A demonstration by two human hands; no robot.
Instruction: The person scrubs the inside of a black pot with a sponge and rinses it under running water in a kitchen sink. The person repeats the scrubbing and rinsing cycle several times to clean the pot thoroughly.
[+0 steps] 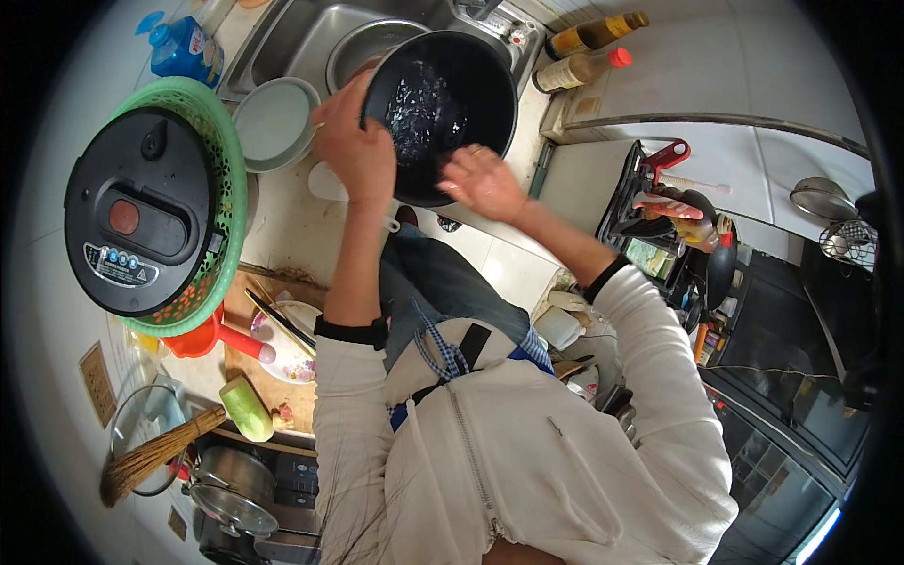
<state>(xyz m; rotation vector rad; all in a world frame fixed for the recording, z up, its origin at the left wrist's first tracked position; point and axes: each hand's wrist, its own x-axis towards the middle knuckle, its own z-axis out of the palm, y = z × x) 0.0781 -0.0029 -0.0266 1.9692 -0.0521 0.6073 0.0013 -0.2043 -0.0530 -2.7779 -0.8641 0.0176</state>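
A black inner cooking pot is tilted over the edge of the stainless steel sink, its wet inside shining. My left hand grips the pot's rim at its left side. My right hand is at the pot's lower right rim, fingers spread and slightly blurred, holding nothing that I can see. Behind the pot a metal basin sits in the sink, partly hidden. Beside my left hand stands a white bowl with cloudy liquid.
A black cooker lid rests on a green plastic basket at left. Two sauce bottles stand right of the sink. A blue pump bottle, a cut green gourd and a straw brush are also on the left.
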